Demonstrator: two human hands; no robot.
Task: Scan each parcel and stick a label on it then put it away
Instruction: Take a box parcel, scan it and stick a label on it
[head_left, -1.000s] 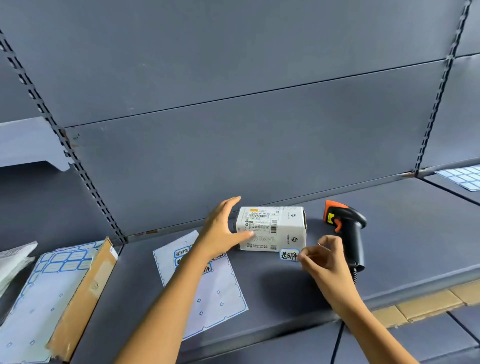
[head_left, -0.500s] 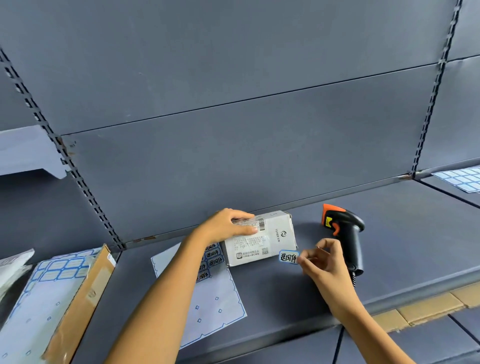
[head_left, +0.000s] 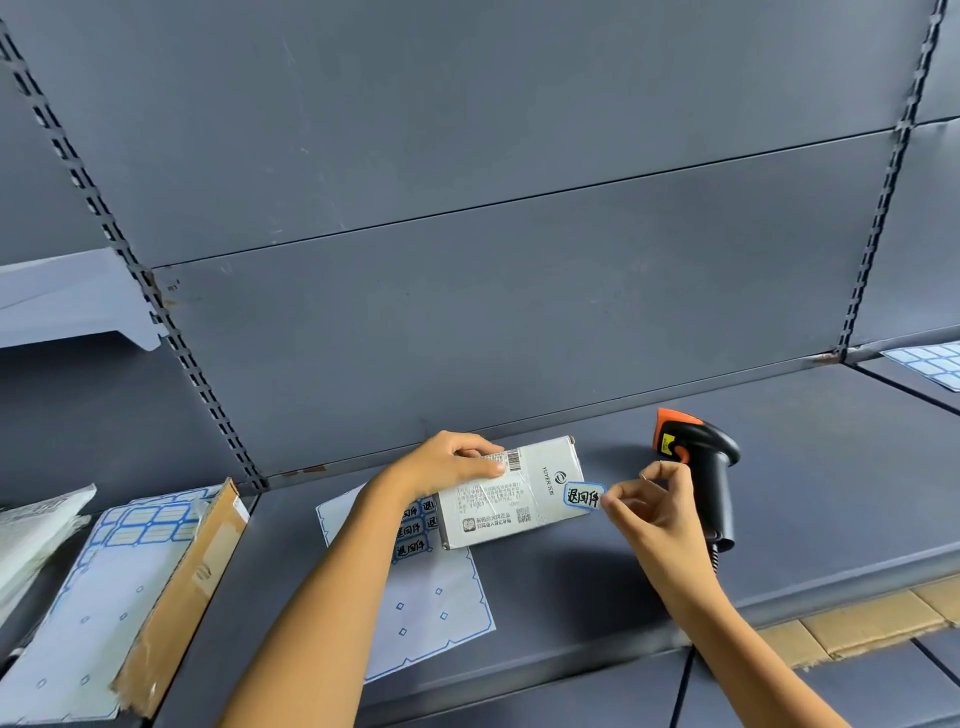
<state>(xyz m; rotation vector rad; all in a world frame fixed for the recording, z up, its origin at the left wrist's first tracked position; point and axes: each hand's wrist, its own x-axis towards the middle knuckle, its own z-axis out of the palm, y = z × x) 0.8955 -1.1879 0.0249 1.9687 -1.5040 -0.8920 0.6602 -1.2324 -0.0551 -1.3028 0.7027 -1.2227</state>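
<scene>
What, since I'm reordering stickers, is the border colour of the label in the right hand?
Blue, round the white label; head view.

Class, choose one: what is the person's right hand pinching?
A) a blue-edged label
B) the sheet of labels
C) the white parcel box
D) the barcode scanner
A: the right hand pinches the blue-edged label by its end, right beside the white parcel box.

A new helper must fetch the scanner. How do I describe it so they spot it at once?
Look at the wide grey shelf. Right of the white parcel box, just behind the right hand that pinches a label, sits the barcode scanner. It is the only black, pistol-shaped thing there, with an orange head.
</scene>
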